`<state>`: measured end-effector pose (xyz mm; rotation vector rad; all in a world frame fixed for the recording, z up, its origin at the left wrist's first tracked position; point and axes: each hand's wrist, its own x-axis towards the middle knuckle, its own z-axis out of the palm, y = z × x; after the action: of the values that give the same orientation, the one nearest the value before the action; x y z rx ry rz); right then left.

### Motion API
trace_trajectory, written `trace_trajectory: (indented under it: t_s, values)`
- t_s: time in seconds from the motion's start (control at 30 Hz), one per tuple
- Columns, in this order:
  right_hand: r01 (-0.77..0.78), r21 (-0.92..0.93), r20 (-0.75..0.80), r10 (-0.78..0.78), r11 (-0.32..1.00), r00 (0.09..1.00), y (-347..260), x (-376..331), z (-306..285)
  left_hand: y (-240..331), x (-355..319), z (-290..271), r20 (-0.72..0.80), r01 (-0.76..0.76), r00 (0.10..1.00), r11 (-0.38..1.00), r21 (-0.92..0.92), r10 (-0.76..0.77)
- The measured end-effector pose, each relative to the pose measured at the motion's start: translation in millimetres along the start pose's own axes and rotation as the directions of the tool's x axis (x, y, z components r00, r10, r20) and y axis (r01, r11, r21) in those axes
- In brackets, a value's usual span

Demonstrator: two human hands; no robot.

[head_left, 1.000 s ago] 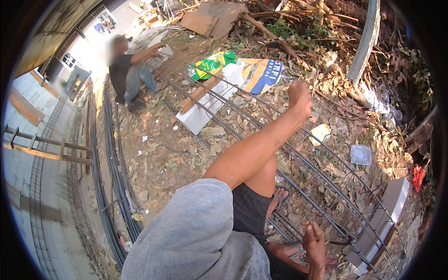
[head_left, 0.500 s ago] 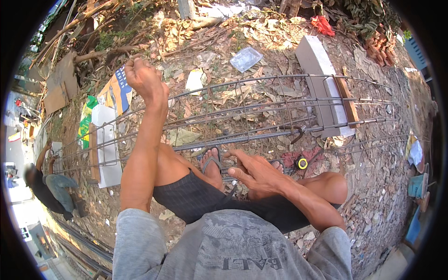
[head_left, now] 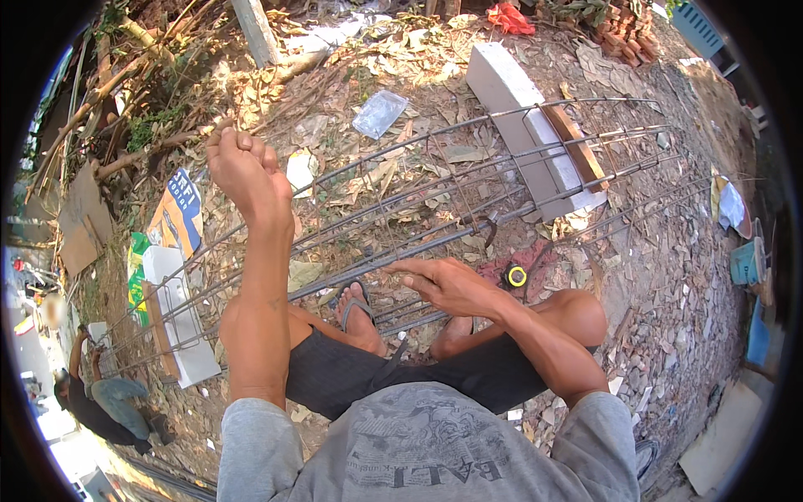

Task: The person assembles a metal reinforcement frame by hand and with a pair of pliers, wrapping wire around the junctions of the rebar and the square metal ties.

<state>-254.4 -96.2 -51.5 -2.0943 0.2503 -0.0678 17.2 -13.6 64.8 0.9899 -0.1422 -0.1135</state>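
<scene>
My left hand (head_left: 248,174) is raised in a closed fist above the left part of a long rebar cage (head_left: 421,248). What it holds, if anything, is hidden. My right hand (head_left: 456,289) hovers over my legs just on the near side of the cage, its index finger stretched toward the bars and the palm turned down. Thin wire stirrups link the cage's long steel bars. A dark curved metal piece (head_left: 491,232) sits at the near bars. Beyond my right hand a black and yellow tape measure (head_left: 516,276) lies beside a dull red cloth (head_left: 539,258).
Pale blocks (head_left: 502,79) (head_left: 191,356) prop the cage at both sides, with wood strips (head_left: 579,151) (head_left: 159,326) alongside. A clear plastic tray (head_left: 380,115) lies among dry leaves. At far left another person (head_left: 104,410) crouches by the cage's end. Red bricks (head_left: 627,35) are stacked at far right.
The whole view has swung, so the cage looks more slanted and sits further left. My left fist stays raised; my right hand stays stretched out near the bars.
</scene>
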Motion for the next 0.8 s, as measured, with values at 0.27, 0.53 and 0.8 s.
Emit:
trace_trajectory:
  t_s: [0.27,0.53,0.8]
  values:
    - [0.208,0.255,-0.23,-0.15,0.944,0.962,-6,24,-29,-52,-70,48,-0.01,-0.085,0.996,0.996,-0.037,0.085]
    - [-0.038,0.133,-0.111,0.053,0.99,0.992,-23,-1,-58,-55,-115,61,0.078,-0.062,0.995,0.998,-0.011,0.063]
    - [0.131,0.113,-0.477,-0.062,0.985,0.877,-11,15,-51,-99,-122,36,0.404,-0.084,0.915,0.978,0.19,0.0]
